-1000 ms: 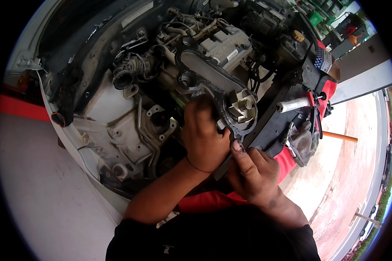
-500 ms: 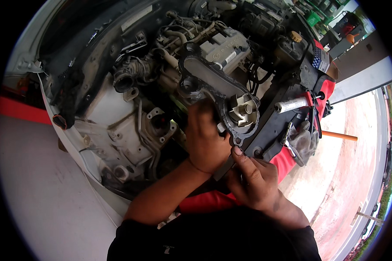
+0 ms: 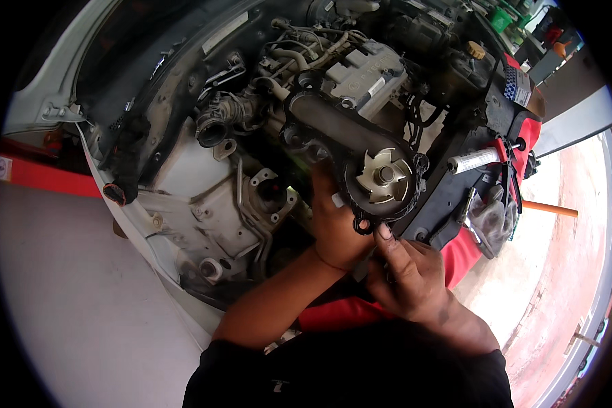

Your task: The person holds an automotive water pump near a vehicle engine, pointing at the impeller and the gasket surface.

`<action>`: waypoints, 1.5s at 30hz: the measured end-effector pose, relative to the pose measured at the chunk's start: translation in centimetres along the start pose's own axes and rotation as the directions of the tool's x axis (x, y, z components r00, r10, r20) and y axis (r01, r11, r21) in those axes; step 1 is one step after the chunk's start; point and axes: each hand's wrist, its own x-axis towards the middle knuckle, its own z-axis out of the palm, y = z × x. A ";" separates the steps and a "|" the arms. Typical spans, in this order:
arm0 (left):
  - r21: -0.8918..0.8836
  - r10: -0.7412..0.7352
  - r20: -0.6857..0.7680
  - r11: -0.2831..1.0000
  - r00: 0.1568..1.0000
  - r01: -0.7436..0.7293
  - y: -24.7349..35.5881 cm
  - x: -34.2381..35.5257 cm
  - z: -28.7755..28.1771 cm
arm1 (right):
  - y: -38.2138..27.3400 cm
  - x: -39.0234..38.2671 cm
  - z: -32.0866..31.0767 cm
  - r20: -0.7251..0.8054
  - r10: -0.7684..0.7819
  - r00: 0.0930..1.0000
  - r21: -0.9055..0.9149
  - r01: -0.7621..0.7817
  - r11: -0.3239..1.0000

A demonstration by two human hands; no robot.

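A long metal water pump housing (image 3: 323, 122) is held up over the engine bay, its open face toward me. At its near, wider end sits a pale metal impeller (image 3: 385, 175) with curved vanes. A bead of black sealant runs along the rim. My left hand (image 3: 336, 234) grips the housing from below and the left; its fingers are partly hidden behind it. The thumb of my right hand (image 3: 411, 275) presses on the near edge beside a bolt ear, with the other fingers curled beneath.
Behind lies the engine (image 3: 364, 75), with an open rubber intake hose (image 3: 214, 129) to its left. At right, a sealant cartridge gun (image 3: 479, 160), a ratchet (image 3: 472, 228) and grey gloves (image 3: 493, 221) lie by a red fender cover (image 3: 466, 255). A capped reservoir (image 3: 462, 71) stands far right.
The housing has tilted, so the impeller faces me more squarely. My hands keep hold of its near end. The whole scene has shifted slightly right in the view.
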 end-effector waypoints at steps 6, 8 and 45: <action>0.065 -0.022 -0.020 0.998 1.000 0.023 -1.1 -1.5 1.4 | -0.7 0.5 0.3 0.138 -0.083 0.987 0.020 0.081 0.997; 0.025 -0.021 -0.006 0.999 1.000 0.021 -1.2 -1.5 1.4 | -1.5 -0.4 -0.3 0.091 -0.013 0.996 0.037 0.010 0.999; -0.617 0.264 0.733 -0.132 0.627 0.776 8.6 -5.1 -3.0 | -8.0 -5.1 -12.2 -0.119 0.248 0.961 0.094 -0.237 0.967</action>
